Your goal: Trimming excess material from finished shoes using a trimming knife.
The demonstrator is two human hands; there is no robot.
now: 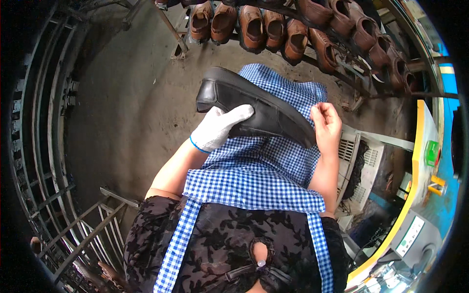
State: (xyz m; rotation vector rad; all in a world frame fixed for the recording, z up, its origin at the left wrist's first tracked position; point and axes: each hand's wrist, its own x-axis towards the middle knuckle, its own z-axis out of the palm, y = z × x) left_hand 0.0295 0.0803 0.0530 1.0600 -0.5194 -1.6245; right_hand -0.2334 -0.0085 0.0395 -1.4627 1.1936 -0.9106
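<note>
A black leather shoe [259,110] lies on its side above my lap, its sole edge turned away from me and its toe pointing right. My left hand [220,127], in a white knit glove with a blue cuff, grips it near the heel, the thumb stretched over the leather upper. Bare and ungloved, my right hand [326,124] is beside the toe, its thumb and fingertips pinched together. Whatever may be between those fingertips is too small to make out. Under the shoe spreads a blue and white checked apron [254,183].
Racks of brown shoes [251,29] stand ahead and to the right. A pale plastic basket [366,171] sits by my right arm, next to a yellow-edged workbench [417,161]. Metal rack frames [49,136] line the left side, with another metal frame [97,219] at lower left.
</note>
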